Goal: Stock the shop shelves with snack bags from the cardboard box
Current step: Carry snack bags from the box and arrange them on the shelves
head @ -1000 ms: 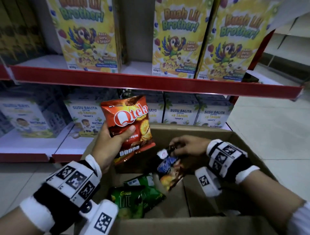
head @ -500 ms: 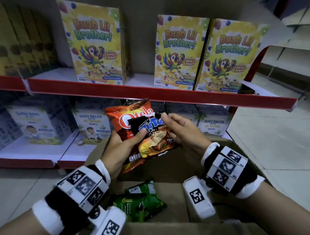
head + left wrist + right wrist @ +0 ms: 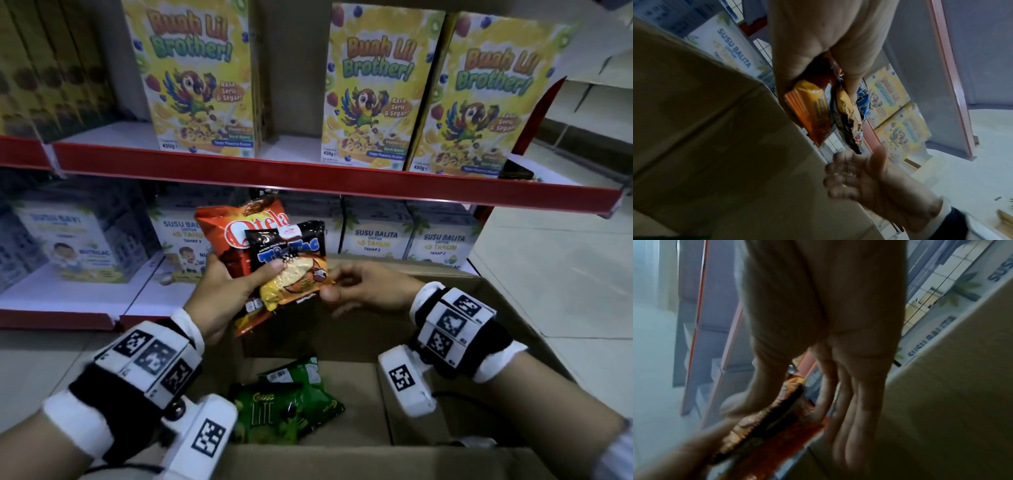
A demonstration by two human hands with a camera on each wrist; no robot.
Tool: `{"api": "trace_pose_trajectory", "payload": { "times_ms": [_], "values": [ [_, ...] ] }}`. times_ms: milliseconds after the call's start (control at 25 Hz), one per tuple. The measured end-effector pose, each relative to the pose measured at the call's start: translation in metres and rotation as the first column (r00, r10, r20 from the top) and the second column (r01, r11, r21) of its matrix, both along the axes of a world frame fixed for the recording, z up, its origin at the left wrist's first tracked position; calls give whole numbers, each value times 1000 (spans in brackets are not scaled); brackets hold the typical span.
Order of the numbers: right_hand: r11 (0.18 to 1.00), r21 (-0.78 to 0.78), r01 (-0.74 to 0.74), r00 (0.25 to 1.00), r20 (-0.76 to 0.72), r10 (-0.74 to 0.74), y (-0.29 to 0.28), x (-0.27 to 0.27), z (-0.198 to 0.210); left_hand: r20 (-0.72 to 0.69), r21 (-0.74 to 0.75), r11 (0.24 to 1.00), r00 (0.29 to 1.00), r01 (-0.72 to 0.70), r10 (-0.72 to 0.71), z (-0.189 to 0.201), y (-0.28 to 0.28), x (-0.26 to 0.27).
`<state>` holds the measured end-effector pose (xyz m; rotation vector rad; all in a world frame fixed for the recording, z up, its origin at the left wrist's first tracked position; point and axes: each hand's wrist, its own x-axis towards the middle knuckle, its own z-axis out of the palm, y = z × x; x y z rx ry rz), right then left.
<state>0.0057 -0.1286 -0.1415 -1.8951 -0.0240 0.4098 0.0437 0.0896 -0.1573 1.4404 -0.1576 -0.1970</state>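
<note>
Now gathering snack bags, with none put on a shelf yet. Holding two at once in the left hand [image 3: 222, 294], up above the far side of the cardboard box [image 3: 376, 459]: an orange bag [image 3: 236, 222] at the back and a smaller dark bag [image 3: 291, 253] pressed flat on its front. Gripping both tight, thumb on the front, fingers curled round behind. Keeping the right hand [image 3: 370, 291] just beside the dark bag, above the box, with thumb and fingers spread and loose, clamped on nothing. Cannot tell if its fingertips touch the bag's edge.

Down in the bottom of the box, two green bags [image 3: 284, 404] lying flat, one partly on the other.

Next, probably either reaching down into the box for a green bag with the free hand, or lifting the two held bags to a shelf beyond the box. Calls for a firm squeeze, as two slippery bags could slide apart.

About the stuff: shiny, crinkly, puffy bags, soft and light, with zigzag sealed ends. Plain brown box, stiff, with flaps folded out. Beyond the box, a smooth red shelf edge [image 3: 308, 178], tall hard yellow cereal boxes [image 3: 370, 89] above it and pale milk boxes [image 3: 376, 236] below it.
</note>
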Motion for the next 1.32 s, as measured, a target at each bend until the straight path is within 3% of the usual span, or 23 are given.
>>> {"api": "trace_pose_trajectory", "payload": {
  "times_ms": [40,120,240,320,400,520,640,800,920,1040,1160,1240,1320],
  "values": [
    [985,-135,-108,992,-72,99,-3,0,-10,0,11,1000,1000,-5,5,-2,6,4],
    [867,-375,-328,934,-265,239,5,13,-52,-33,69,997,999,32,-29,-14,21,16],
    [626,-593,-508,858,-412,307,20,15,-107,-46,121,983,990,136,-131,-15,31,13],
    [456,-707,-541,840,-427,334,29,16,-139,-49,90,978,981,189,-186,-19,35,14],
    [487,-703,-518,855,-404,326,35,12,-159,-76,30,981,979,194,-191,-22,39,17],
    [546,-609,-575,815,-373,443,44,0,-172,-78,-14,979,976,203,-204,-28,42,17],
    [506,-628,-592,803,-407,436,55,-6,-181,-70,-17,978,976,206,-207,-30,43,18],
    [593,-642,-486,871,-302,387,54,-9,-177,-61,2,982,981,187,-187,-28,42,17],
    [597,-669,-442,893,-266,363,49,-5,-166,-50,6,986,985,165,-165,-25,40,15],
    [760,-584,-285,958,-189,214,36,3,-131,-39,17,990,990,138,-137,-21,39,13],
    [923,-375,-84,996,-8,88,8,6,-77,-14,62,994,996,90,-90,-13,37,10],
    [981,-191,28,997,81,-12,-9,-2,-41,18,53,998,999,44,-45,-4,35,8],
    [982,-79,172,972,176,-156,-23,-11,-13,47,25,1000,999,-16,15,6,31,7]
  ]
}}
